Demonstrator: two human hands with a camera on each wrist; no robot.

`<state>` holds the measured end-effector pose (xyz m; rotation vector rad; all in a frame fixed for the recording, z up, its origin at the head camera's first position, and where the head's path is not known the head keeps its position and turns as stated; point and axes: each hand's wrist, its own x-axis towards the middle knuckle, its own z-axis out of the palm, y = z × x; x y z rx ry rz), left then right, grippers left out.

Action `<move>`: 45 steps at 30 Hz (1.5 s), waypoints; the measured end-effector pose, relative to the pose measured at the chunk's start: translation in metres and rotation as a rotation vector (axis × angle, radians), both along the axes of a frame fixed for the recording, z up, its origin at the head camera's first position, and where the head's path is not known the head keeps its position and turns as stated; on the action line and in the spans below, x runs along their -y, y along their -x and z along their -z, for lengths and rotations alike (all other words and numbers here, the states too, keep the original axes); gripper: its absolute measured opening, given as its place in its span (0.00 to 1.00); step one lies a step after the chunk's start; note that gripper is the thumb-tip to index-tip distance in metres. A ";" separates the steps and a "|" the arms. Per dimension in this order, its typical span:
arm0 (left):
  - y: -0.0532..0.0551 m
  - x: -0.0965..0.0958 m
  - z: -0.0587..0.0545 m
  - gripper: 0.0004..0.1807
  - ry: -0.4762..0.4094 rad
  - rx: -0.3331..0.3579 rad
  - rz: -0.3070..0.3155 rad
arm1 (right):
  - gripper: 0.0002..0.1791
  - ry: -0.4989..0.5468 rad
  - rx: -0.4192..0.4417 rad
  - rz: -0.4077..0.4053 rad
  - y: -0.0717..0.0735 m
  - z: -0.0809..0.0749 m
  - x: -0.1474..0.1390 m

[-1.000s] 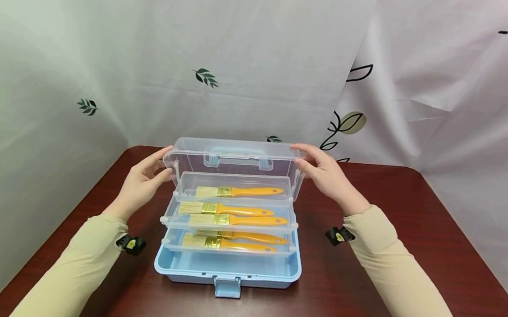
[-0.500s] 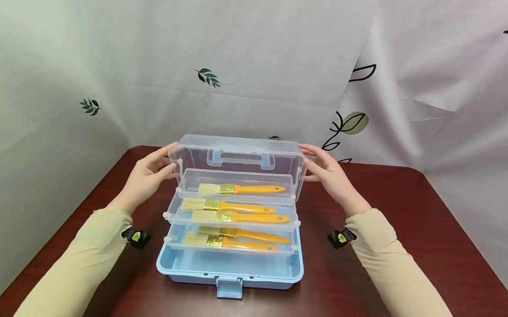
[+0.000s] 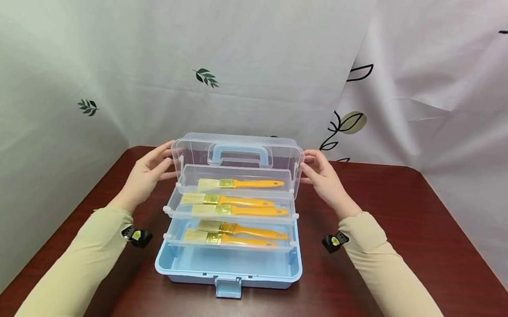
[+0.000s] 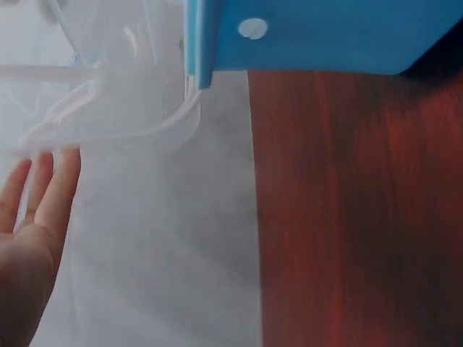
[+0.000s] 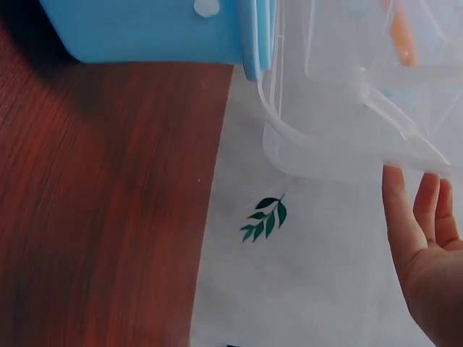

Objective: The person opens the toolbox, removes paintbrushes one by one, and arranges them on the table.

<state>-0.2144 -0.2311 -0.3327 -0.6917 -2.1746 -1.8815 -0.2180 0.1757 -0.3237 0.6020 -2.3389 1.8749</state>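
Note:
A light blue toolbox [image 3: 227, 276] sits on the table with its clear lid [image 3: 188, 146] raised. Three clear trays [image 3: 231, 218] rise in steps inside it, carrying several paintbrushes [image 3: 258, 184] with yellow-orange handles and pale bristles. At the lid's left side is my left hand [image 3: 145, 175], fingers fairly straight; in the left wrist view its fingertips [image 4: 69, 155] meet the lid's edge. My right hand [image 3: 326, 181] touches the lid's right side likewise, its fingertips [image 5: 391, 173] against the clear plastic. Neither hand's fingers are curled round anything.
A blue carry handle [image 3: 241, 150] is set in the lid. The front latch [image 3: 228, 288] hangs down over the dark red table [image 3: 388, 268]. Pale cloth [image 3: 262, 54] with leaf prints hangs behind the table.
The lid has tipped farther back, and the trays have risen slightly with it. My right hand has shifted from the lid's top corner to its side; my left hand has moved slightly up and inward.

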 end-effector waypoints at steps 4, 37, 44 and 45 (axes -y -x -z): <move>-0.001 0.003 0.002 0.24 -0.177 0.068 0.135 | 0.20 0.033 0.019 0.030 0.001 0.002 0.002; 0.022 0.007 0.030 0.32 -0.527 0.372 0.204 | 0.30 0.702 0.369 -0.105 0.022 0.038 -0.005; 0.021 0.008 0.041 0.34 -0.519 0.403 0.225 | 0.33 0.705 0.439 -0.070 0.023 0.048 -0.003; 0.021 0.008 0.042 0.34 -0.519 0.405 0.229 | 0.35 0.698 0.437 -0.072 0.023 0.050 -0.003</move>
